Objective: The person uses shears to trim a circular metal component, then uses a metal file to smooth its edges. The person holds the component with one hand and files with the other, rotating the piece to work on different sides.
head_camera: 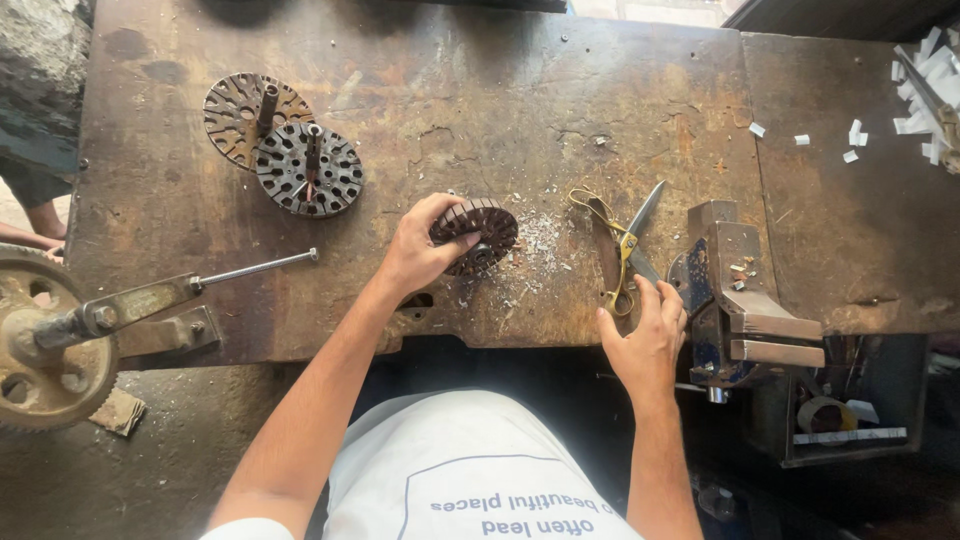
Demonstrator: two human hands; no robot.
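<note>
In the head view, a worn, stained wooden counter (500,90) fills the upper part of the picture, its near edge running just in front of the person's white shirt.

The left hand (418,248) is clamped on a round slotted metal core (478,233), thumb and fingers wrapped over its left side. The core sits near the middle of the counter, close to the near edge, beside a scatter of pale shavings (538,240) on its right.

The right hand (648,335) rests at the near edge with fingers loosely spread, holding nothing. Its fingertips touch or almost touch the handles of a pair of yellow-handled scissors (622,250), which lie open on the counter just beyond the hand.

Just right of that hand, a blue bench vise (735,290) is fixed at the counter's edge.

At far left lie two more round slotted discs (285,145), overlapping, each with a short shaft standing up.

A large gear with a crank arm (60,335) hangs off the near left corner.

White paper scraps (925,90) are piled at the far right corner, with a few loose ones nearby.

Bare counter lies open across the far middle, between the discs and the paper scraps.
</note>
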